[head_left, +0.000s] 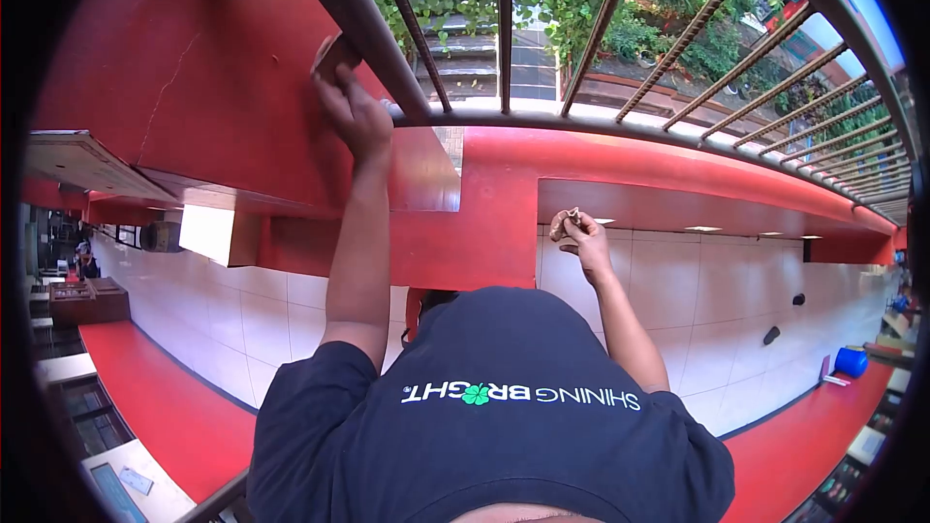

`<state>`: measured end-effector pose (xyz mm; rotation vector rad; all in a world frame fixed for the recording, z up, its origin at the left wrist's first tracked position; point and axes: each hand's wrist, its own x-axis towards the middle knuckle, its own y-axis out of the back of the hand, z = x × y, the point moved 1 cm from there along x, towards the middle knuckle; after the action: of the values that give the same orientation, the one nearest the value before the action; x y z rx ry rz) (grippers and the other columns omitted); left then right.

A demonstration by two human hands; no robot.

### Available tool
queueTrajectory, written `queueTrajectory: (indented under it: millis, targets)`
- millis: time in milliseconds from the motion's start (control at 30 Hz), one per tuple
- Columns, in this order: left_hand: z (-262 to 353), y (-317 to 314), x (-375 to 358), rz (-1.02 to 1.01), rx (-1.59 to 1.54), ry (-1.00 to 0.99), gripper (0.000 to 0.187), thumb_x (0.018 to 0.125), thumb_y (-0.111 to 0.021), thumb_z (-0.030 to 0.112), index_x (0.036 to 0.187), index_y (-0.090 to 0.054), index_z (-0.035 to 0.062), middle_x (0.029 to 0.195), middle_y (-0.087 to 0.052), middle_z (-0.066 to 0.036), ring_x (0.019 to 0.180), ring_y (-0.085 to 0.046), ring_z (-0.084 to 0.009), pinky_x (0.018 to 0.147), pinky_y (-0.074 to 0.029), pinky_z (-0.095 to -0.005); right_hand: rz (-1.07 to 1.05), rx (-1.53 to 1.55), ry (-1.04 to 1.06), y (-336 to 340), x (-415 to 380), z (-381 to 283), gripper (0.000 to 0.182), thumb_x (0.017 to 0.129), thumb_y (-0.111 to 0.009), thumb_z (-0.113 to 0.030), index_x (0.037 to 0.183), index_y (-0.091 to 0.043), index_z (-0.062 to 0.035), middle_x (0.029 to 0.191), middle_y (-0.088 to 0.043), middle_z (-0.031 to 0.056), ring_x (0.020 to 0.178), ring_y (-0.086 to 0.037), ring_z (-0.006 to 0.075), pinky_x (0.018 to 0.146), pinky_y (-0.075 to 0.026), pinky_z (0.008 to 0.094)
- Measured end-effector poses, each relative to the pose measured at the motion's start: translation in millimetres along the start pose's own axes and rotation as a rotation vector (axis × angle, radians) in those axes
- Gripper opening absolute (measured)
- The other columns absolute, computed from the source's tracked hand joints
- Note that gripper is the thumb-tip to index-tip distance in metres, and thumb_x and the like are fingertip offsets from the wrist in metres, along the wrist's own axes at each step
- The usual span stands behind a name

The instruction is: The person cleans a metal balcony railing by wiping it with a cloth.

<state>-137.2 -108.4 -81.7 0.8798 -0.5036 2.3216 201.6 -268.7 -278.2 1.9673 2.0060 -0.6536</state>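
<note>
My left hand [356, 116] is raised at the upper left, fingers around a flat brown piece [336, 56], perhaps a folded sheet or pad. That piece lies against the red wall [232, 68], right beside the thick dark rail post. Lower and to the right, my right hand [589, 244] pinches a small crumpled brownish piece [564, 224], cloth or paper; which one I cannot tell. It is held in front of the red ledge and above the tiled floor.
A dark metal railing [581, 124] curves across the top, with plants behind it. A red ledge [678, 160] runs below it. White floor tiles [668, 281] lie further down. A blue container [851, 361] stands at the right. A white-sided box [207, 233] is at the left.
</note>
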Motion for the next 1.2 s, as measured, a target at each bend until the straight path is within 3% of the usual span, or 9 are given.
queueTrajectory:
  millis: [67, 233, 300, 433, 533, 767, 867, 1000, 1200]
  targets:
    - [-7, -3, 19, -0.319, -0.049, 0.091, 0.025, 0.107, -0.042, 0.010, 0.119, -0.056, -0.0065, 0.113, -0.064, -0.019, 0.103, -0.062, -0.0270, 0.094, -0.045, -0.0372, 0.081, -0.044, 0.001, 15, 2, 0, 0.014, 0.104, -0.058, -0.024, 0.105, -0.069, -0.0147, 0.090, -0.071, -0.0034, 0.084, -0.067, 0.0072, 0.068, -0.051, 0.0259]
    - [-58, 2, -63, -0.186, -0.077, 0.103, 0.029, 0.107, -0.042, 0.014, 0.123, -0.058, -0.0053, 0.110, -0.069, -0.017, 0.110, -0.064, -0.0249, 0.096, -0.045, -0.0354, 0.195, 0.014, 0.033, 44, 10, -1, 0.014, 0.103, -0.060, -0.026, 0.105, -0.069, -0.0160, 0.088, -0.070, -0.0038, 0.080, -0.066, 0.0075, 0.067, -0.050, 0.0270]
    - [-91, 19, -86, -0.272, -0.014, 0.318, 0.030, 0.108, -0.042, 0.015, 0.123, -0.058, -0.0059, 0.119, -0.067, -0.016, 0.110, -0.063, -0.0238, 0.097, -0.046, -0.0371, 0.233, 0.081, -0.003, 53, 15, 9, 0.014, 0.102, -0.061, -0.026, 0.107, -0.069, -0.0159, 0.090, -0.070, -0.0034, 0.083, -0.066, 0.0085, 0.068, -0.050, 0.0277]
    - [-75, 11, -8, -0.345, -0.331, 0.399, 0.032, 0.110, -0.042, 0.018, 0.126, -0.057, -0.0056, 0.126, -0.063, -0.015, 0.114, -0.061, -0.0232, 0.098, -0.047, -0.0383, 0.265, 0.060, -0.008, 61, 20, 13, 0.017, 0.102, -0.060, -0.028, 0.110, -0.068, -0.0156, 0.094, -0.069, -0.0028, 0.086, -0.064, 0.0086, 0.070, -0.051, 0.0296]
    - [-81, 9, 3, -0.511, 0.053, 0.124, 0.036, 0.111, -0.042, 0.024, 0.125, -0.057, -0.0046, 0.129, -0.060, -0.015, 0.119, -0.059, -0.0231, 0.101, -0.047, -0.0388, 0.301, 0.071, -0.029, 66, 23, 9, 0.018, 0.102, -0.061, -0.028, 0.112, -0.068, -0.0153, 0.098, -0.069, -0.0019, 0.088, -0.065, 0.0097, 0.071, -0.052, 0.0297]
    - [-114, 18, -69, -0.459, -0.345, 0.634, 0.037, 0.111, -0.041, 0.026, 0.130, -0.052, -0.0038, 0.127, -0.061, -0.015, 0.110, -0.061, -0.0220, 0.096, -0.049, -0.0370, 0.381, 0.151, -0.023, 81, 19, 20, 0.021, 0.102, -0.061, -0.029, 0.115, -0.068, -0.0134, 0.101, -0.069, -0.0001, 0.092, -0.066, 0.0118, 0.071, -0.053, 0.0306]
    - [-112, 14, -21, -0.445, -0.236, 0.344, 0.034, 0.110, -0.043, 0.024, 0.128, -0.053, -0.0035, 0.117, -0.063, -0.012, 0.109, -0.062, -0.0209, 0.095, -0.048, -0.0355, 0.374, 0.143, -0.060, 86, 16, 23, 0.023, 0.102, -0.060, -0.029, 0.116, -0.068, -0.0131, 0.102, -0.069, 0.0007, 0.094, -0.066, 0.0123, 0.071, -0.053, 0.0309]
    - [-79, 4, -23, -0.340, -0.674, 0.547, 0.033, 0.110, -0.044, 0.023, 0.125, -0.055, -0.0042, 0.111, -0.063, -0.010, 0.108, -0.062, -0.0196, 0.095, -0.047, -0.0331, 0.395, 0.142, -0.051, 95, 19, 30, 0.025, 0.102, -0.061, -0.030, 0.117, -0.067, -0.0115, 0.103, -0.069, 0.0012, 0.095, -0.066, 0.0122, 0.070, -0.053, 0.0306]
    - [-121, 21, -76, -0.381, -0.243, 0.586, 0.033, 0.110, -0.044, 0.025, 0.122, -0.057, -0.0031, 0.112, -0.063, -0.010, 0.109, -0.061, -0.0193, 0.098, -0.047, -0.0347, 0.399, 0.132, -0.051, 99, 27, 27, 0.027, 0.100, -0.063, -0.033, 0.119, -0.065, -0.0131, 0.102, -0.069, -0.0002, 0.095, -0.066, 0.0114, 0.073, -0.054, 0.0310]
